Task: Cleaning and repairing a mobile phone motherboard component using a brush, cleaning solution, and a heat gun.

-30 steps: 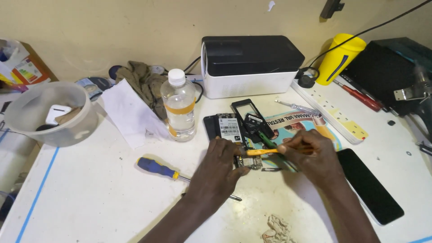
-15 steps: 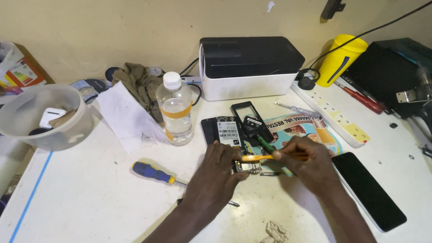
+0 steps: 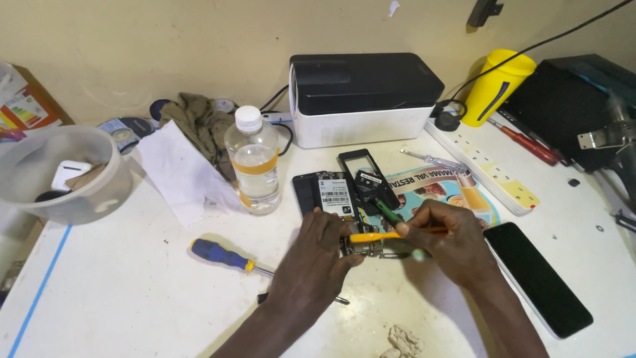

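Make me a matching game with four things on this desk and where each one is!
Things:
1. screwdriver with the blue and yellow handle
2. clear bottle with a white cap
3. yellow cup
4. black phone lying flat

Places:
A. at the back, right of the black and white box
B. on the table's right side, beside the right hand
C. left of the left hand, on the white table
D. standing beside the white cloth

Pairs: 1-C, 2-D, 3-A, 4-B
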